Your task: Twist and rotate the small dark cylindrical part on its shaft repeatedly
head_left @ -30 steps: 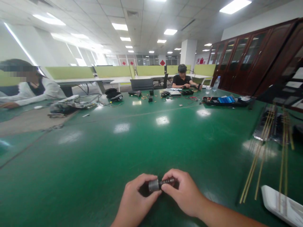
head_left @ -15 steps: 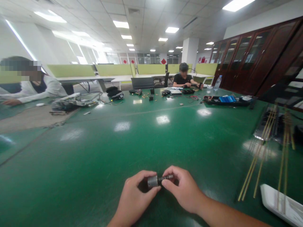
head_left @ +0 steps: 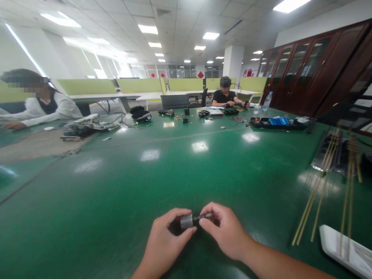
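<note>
Low in the centre of the head view is a small metal part with a thick grey cylinder [head_left: 186, 221] and a narrow, dark, grooved stem, much like a solenoid valve. My left hand [head_left: 165, 238] curls around the cylinder, thumb in front and fingers behind. On the other side, my right hand [head_left: 225, 228] pinches the stem between thumb and fingers. The part lies nearly level, slightly above the green tabletop [head_left: 162, 178]. My palms hide some of its underside, and the fine detail of the stem is blurred.
Thin yellow rods [head_left: 315, 201] jut across the right side above a white tray [head_left: 345, 250]. At the far edge are a black tray with a blue packet [head_left: 279, 121], a bottle [head_left: 267, 101] and small black boxes. Two people sit at the far left and far side.
Both hands and the metal part have barely shifted, a few pixels at most. The grip of each hand looks the same.
</note>
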`<state>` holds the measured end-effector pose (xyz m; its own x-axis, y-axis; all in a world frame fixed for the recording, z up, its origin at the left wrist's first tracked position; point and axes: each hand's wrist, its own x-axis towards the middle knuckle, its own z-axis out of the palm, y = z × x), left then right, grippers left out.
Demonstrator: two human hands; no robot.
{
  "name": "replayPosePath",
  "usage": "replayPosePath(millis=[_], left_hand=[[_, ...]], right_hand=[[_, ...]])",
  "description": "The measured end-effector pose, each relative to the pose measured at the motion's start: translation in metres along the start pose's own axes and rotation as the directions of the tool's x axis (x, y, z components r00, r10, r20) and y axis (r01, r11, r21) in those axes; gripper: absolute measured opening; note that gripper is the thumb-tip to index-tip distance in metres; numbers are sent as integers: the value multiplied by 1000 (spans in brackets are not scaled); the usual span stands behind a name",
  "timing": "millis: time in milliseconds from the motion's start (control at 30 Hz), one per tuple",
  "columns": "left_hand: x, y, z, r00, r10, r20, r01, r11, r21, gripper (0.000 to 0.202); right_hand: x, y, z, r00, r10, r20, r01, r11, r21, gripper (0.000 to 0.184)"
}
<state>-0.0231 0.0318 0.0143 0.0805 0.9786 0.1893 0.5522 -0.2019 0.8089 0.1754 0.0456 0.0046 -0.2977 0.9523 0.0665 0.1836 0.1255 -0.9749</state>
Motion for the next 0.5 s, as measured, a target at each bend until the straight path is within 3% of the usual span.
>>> replayPosePath(millis=[500], left_hand=[[0, 2, -1, 1000, -20, -1, 20, 1000, -6, 23]], right_hand=[[0, -2, 0, 1000, 22, -6, -22, 999, 31, 8]])
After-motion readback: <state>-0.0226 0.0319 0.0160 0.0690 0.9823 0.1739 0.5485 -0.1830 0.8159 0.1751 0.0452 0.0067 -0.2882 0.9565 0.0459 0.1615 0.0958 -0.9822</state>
